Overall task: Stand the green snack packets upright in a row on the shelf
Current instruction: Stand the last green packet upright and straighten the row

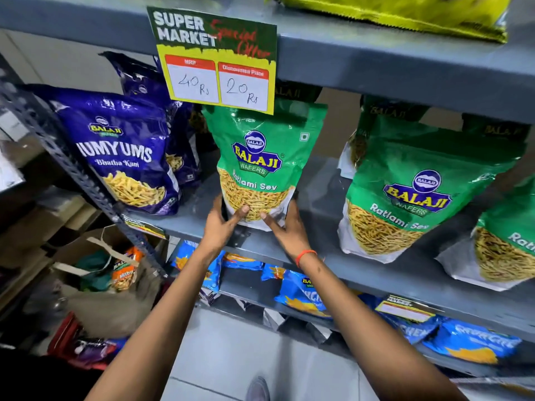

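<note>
- Our left hand (221, 224) cups the lower-left corner of the centre green packet (260, 163): thumb pressed flat on the front, fingers wrapped round the side edge, partly hidden.
- Our right hand (285, 227) mirrors it at the lower-right corner, thumb on the front, fingers behind the edge; orange thread band (305, 256) on that wrist.
- Pkt is a glossy plastic pouch w/ crinkled shine, green top, clear-looking lower part showing thin yellow strands, white base. It stands upright on the grey metal shelf (318, 192), at 12 o'clock from both hands, its top just under the price tag (215, 57).
- At 3 o'clock, a second green packet (411, 192) stands tilted, apart from the held one; a third (506, 241) sits further right, cut by the frame edge.
- At 9 o'clock, a purple packet (121, 151) leans on the same shelf, more purple ones behind it.
- Lower shelf at 6 o'clock holds blue packets (304, 293) lying flat.
</note>
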A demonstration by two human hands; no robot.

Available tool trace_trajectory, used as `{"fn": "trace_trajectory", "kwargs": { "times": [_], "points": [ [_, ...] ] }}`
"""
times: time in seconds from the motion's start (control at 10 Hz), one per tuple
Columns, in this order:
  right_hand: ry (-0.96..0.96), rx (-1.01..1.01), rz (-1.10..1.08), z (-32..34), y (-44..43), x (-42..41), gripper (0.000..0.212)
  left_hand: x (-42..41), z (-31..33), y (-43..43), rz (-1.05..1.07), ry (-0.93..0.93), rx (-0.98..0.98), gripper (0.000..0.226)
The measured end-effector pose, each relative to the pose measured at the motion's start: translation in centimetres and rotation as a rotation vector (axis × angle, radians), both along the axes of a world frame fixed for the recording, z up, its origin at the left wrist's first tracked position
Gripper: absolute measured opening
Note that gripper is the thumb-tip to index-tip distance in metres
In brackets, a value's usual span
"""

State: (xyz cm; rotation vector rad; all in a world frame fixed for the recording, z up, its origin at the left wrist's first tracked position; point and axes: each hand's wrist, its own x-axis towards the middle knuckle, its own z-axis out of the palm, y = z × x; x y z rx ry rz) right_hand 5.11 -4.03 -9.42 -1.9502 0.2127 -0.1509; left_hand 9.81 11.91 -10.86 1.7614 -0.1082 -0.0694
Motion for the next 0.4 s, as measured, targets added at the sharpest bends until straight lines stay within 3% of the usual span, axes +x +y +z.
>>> {"fn": "trace_trajectory", "kwargs": {
  "times": [0.2,0.3,0.4],
  "points": [
    [0.022,-0.001,0.038,1.5,-0.6,-0.4,0.074,-1.1,1.5,-0.2,-0.027,-0.008,0.040,0.059],
    [0.046,-0.144,0.054,3.7,-1.5,-2.4,0.064,-3.6,2.8,-1.1,0.043,0.014,0.151,0.054],
    [0.160,-0.366,0.027,6.9,-4.0,-5.1,0.050,-7.3,4.2,-3.4,0.220,0.017,0.528,0.044]
  ]
}}
